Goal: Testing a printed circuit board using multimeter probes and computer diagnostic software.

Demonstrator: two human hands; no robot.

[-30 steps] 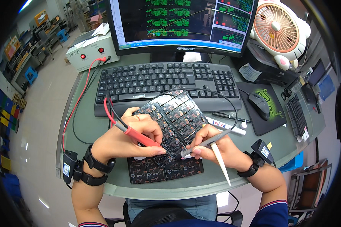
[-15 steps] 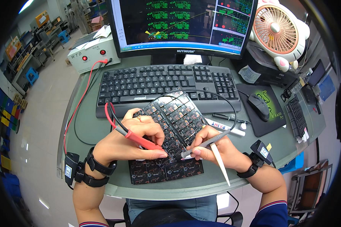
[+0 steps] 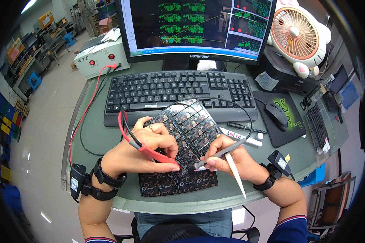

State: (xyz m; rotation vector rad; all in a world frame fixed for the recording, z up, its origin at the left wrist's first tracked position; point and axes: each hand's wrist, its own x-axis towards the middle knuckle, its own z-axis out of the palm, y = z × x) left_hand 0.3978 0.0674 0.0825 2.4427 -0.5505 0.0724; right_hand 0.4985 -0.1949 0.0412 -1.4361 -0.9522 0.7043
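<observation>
My left hand (image 3: 148,137) is closed around a red test probe (image 3: 156,155), its tip pointing down at the black circuit board panel (image 3: 190,119). In my right hand (image 3: 243,161), the fingers pinch a grey test probe (image 3: 227,150) whose tip end is close to the same panel, right of the red one. A white tapered stick (image 3: 236,177) is also held in that hand, slanting toward the desk's front edge. My fingers hide both contact points. The panel carries rows of repeated boards and lies tilted over another dark panel (image 3: 194,184).
A keyboard (image 3: 170,89) lies behind the panel, under a monitor (image 3: 178,28) with green layouts. A white marker (image 3: 243,136), mouse (image 3: 276,114) and fan (image 3: 295,32) are on the right. The red probe's lead (image 3: 87,103) runs to a white box (image 3: 99,58).
My left hand and the red probe have shifted very slightly. My right hand stays in place. On the monitor, the yellow arrow marks at lower left look different.
</observation>
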